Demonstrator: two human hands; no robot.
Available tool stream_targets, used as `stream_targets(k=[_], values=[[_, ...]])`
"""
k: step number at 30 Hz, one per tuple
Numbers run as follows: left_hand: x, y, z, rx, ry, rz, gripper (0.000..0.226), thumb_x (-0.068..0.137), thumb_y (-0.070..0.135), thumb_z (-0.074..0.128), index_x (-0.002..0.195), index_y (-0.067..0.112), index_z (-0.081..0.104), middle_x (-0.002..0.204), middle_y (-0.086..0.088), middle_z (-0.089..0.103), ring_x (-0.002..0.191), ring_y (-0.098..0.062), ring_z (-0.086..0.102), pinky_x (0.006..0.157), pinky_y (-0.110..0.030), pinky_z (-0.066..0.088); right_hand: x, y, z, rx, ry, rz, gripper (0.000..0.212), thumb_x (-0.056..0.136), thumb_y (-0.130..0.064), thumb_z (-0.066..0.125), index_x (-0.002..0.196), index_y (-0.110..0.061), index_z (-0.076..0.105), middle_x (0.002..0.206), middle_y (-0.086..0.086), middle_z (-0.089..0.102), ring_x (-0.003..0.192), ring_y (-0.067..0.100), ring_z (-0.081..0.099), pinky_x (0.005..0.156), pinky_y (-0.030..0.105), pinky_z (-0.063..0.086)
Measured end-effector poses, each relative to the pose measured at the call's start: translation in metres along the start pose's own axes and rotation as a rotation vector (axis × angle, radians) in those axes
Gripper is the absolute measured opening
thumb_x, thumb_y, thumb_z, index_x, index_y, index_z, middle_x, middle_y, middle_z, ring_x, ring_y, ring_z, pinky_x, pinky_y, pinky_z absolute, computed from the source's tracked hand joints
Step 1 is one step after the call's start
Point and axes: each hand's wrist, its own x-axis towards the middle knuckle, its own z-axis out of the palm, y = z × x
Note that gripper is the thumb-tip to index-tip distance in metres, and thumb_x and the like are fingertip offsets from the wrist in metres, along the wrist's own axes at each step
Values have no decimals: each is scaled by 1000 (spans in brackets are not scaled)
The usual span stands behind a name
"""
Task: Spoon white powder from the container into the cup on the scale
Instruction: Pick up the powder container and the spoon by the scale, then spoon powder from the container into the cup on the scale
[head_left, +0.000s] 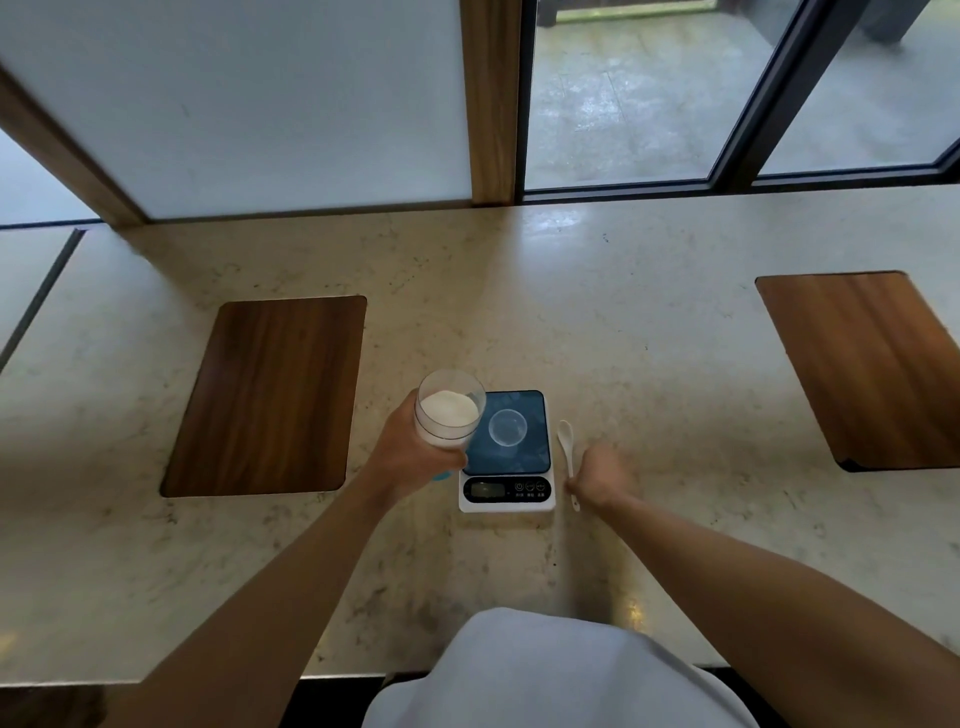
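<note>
A clear round container (450, 408) holding white powder is lifted off the counter in my left hand (410, 451), just left of the scale and overlapping its left edge. The scale (507, 451) has a blue top and a white front with a dark display. A small clear cup (507, 427) stands empty at the middle of its platform. A white spoon (568, 452) lies on the counter right of the scale, bowl pointing away. My right hand (597, 477) rests over the spoon's handle, fingers curled down on it; the spoon still looks flat on the counter.
The marble counter (623, 338) runs to a window wall behind. Two wooden inlay panels sit in it, one at left (265, 397) and one at far right (872, 369). My white-clothed torso (550, 675) is at the near edge.
</note>
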Motion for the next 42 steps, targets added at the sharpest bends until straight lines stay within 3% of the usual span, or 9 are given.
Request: stream_targets(k=[8,14,17,19,23,29,33,37,42], values=[[-4,1,2,18,-25,-23,92,59,6,97,131,36,50,116,21,63,106,-5,64,74,-2,45,-1,3,-1,9,-15,-32,23,85,-13,71,66,-11,57,69,7,63,66,23,66,56,33,53],[-6,2,3,35,-29,-30,91,60,9,98,131,36,48,114,22,62,105,-5,63,77,-5,43,-3,9,-6,76,-2,-36,18,88,-23,71,79,-7,67,77,6,68,73,23,67,64,33,55],[-6,-1,3,29,-23,-40,91,59,9,97,133,33,50,117,16,64,106,-6,63,77,-8,44,-1,7,-11,114,43,-107,26,89,-22,68,65,-14,62,62,0,60,53,13,56,47,23,40],[-8,-1,3,32,-20,-33,91,59,9,97,133,34,49,119,14,64,106,-6,63,77,-8,44,-3,2,-14,142,89,-151,35,91,-20,65,58,-13,57,53,-1,54,45,10,46,46,27,41],[-9,-3,4,59,-33,-30,93,58,11,97,132,37,47,116,20,61,107,-7,62,78,-8,43,-12,-13,-23,271,122,-235,22,98,-27,57,81,-15,60,72,-2,67,61,8,62,60,35,57],[-10,-6,3,58,-32,-46,91,57,15,96,133,36,50,117,18,64,105,-4,64,75,-6,44,-37,-30,-40,276,77,-448,17,104,-30,44,88,-29,47,78,-4,64,65,9,60,48,14,42],[-13,-8,2,43,-33,-50,90,56,15,95,133,34,52,118,14,67,106,-5,65,77,-12,47,-56,-37,-48,278,101,-564,17,106,-30,36,94,-27,47,79,0,61,65,13,52,51,24,43],[-15,-8,2,30,-31,-62,89,57,13,95,134,31,53,118,12,68,105,-4,66,77,-12,48,-75,-46,-54,282,101,-640,16,107,-28,30,102,-26,45,91,3,63,78,18,60,56,26,51],[-18,-7,3,19,-26,-45,89,58,14,93,135,32,52,121,11,68,109,-8,67,82,-16,51,-83,-56,-61,137,175,-748,15,106,-16,38,103,-19,52,90,0,62,68,10,55,54,15,38]])
